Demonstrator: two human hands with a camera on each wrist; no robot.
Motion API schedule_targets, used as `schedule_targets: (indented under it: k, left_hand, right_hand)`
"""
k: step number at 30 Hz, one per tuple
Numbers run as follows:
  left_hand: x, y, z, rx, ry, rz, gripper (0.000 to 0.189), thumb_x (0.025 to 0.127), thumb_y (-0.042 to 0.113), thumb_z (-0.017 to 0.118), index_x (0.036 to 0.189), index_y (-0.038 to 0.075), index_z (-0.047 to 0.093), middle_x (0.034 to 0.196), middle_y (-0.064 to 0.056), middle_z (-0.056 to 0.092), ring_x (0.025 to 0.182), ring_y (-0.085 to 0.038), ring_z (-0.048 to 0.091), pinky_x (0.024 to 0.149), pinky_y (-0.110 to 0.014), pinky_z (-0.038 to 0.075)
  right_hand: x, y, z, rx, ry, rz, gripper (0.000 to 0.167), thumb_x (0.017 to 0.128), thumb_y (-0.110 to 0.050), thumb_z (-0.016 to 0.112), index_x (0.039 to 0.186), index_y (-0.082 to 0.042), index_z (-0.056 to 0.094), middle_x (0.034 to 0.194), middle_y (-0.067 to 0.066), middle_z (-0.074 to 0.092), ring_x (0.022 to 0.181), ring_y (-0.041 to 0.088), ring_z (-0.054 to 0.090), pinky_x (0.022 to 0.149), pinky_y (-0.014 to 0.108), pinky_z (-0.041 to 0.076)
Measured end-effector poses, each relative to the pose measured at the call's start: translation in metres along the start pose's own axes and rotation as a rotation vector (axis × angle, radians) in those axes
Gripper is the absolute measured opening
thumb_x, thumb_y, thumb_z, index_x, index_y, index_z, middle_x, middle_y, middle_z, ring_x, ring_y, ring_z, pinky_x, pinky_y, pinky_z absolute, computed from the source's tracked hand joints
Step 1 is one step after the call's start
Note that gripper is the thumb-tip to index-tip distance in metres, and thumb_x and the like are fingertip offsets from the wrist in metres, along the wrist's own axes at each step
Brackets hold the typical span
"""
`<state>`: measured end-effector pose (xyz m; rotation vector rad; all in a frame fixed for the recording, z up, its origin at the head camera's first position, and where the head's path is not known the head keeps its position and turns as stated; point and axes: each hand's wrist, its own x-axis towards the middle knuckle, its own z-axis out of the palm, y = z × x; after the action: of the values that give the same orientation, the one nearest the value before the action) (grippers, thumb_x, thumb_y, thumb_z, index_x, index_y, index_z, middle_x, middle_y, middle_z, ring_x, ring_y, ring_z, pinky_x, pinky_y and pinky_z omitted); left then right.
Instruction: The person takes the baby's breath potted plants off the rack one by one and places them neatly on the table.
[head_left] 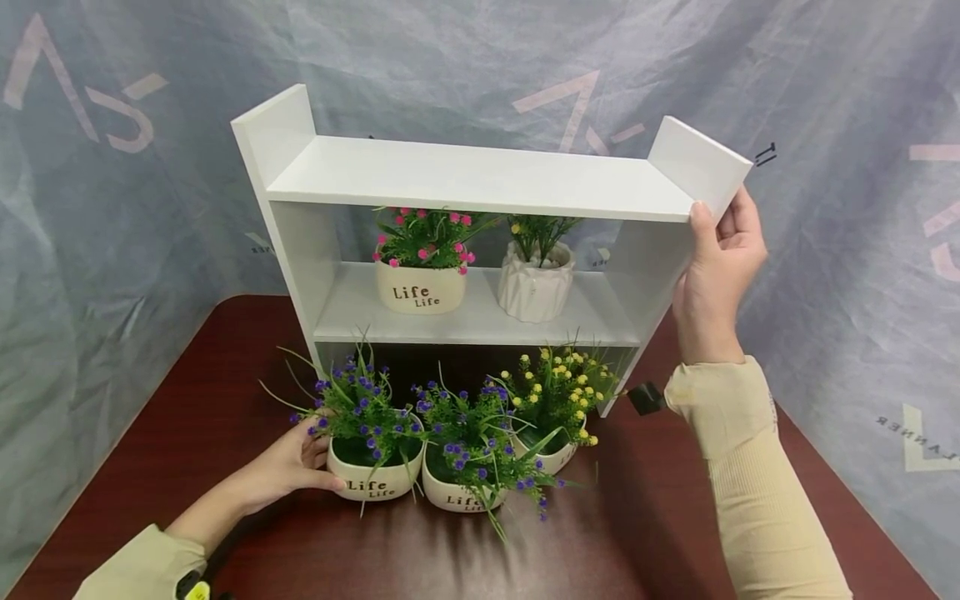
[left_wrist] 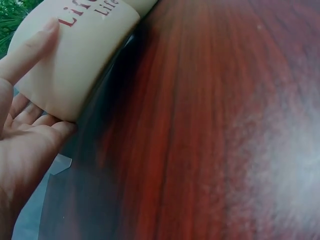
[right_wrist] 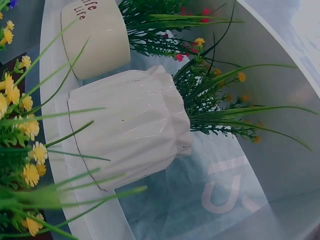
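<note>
White two-tier shelf unit (head_left: 480, 175) stands on a reddish wood-grained table (head_left: 555, 550), its right side panel (head_left: 697, 158) gripped by the right hand (head_left: 722, 271), thumb in front. The left hand (head_left: 288, 467) holds the leftmost purple-flowered cream planter (head_left: 375, 483); another purple-flowered planter (head_left: 453, 493) and a yellow-flowered planter (head_left: 553, 458) stand to its right. A pink-flowered planter (head_left: 420, 290) and faceted white pot (head_left: 534, 292) occupy the lower shelf (head_left: 482, 321).

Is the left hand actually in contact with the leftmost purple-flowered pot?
Touching. The left wrist view shows it: the left hand has its thumb against the purple-flowered pot's lettered front, with fingers at its lower edge.
</note>
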<state>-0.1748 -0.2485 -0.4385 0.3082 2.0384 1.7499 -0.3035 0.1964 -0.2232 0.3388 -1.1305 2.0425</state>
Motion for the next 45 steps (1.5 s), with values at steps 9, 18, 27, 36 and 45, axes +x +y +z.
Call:
schedule_targets:
  k: [9,18,27,36,45]
  left_hand:
    - [0.000,-0.008,0.003,0.142,0.007,0.101,0.112,0.078,0.014,0.080,0.154,-0.002,-0.001,0.157,-0.032,0.007,0.141,-0.050,0.011,0.102,-0.017,0.042]
    - [-0.002,-0.008,0.005,0.191,0.017,0.149,0.105,0.078,0.016,0.080,0.154,-0.004,0.011,0.157,-0.030,0.016,0.141,-0.015,0.027,0.095,-0.006,0.036]
    - [-0.007,-0.008,0.002,0.204,0.035,0.174,0.098,0.080,0.016,0.079,0.152,-0.006,0.016,0.155,-0.033,0.018,0.128,0.014,0.034,0.096,-0.006,0.037]
    - [-0.026,0.014,-0.017,0.364,0.050,0.039,0.089,0.085,0.018,0.074,0.144,-0.019,0.019,0.149,-0.043,0.017,0.131,-0.060,0.032,0.095,-0.045,0.050]
    - [-0.043,0.028,-0.028,0.363,-0.157,0.019,0.072,0.091,0.013,0.066,0.139,-0.023,0.027,0.140,-0.042,0.038,0.124,-0.052,0.048,0.091,-0.036,0.055]
  right_hand:
    - [0.001,0.000,0.001,-0.002,0.006,0.006,0.042,0.084,0.011,0.062,0.124,-0.002,0.064,0.124,0.019,0.063,0.114,0.027,0.061,0.088,0.028,0.051]
    - [0.001,0.000,0.001,-0.003,0.015,0.006,0.042,0.084,0.011,0.062,0.123,-0.002,0.064,0.124,0.018,0.064,0.112,0.027,0.061,0.087,0.028,0.051]
    - [0.001,0.000,0.000,-0.010,0.011,0.012,0.042,0.084,0.010,0.062,0.124,-0.003,0.064,0.125,0.018,0.064,0.114,0.026,0.061,0.089,0.028,0.050]
    - [0.002,0.001,0.000,0.013,0.019,0.007,0.042,0.083,0.012,0.062,0.123,-0.001,0.064,0.123,0.019,0.064,0.111,0.026,0.061,0.087,0.028,0.051]
    - [0.002,0.002,0.000,0.021,0.016,0.016,0.043,0.083,0.012,0.063,0.124,-0.001,0.063,0.124,0.019,0.064,0.112,0.026,0.061,0.087,0.027,0.051]
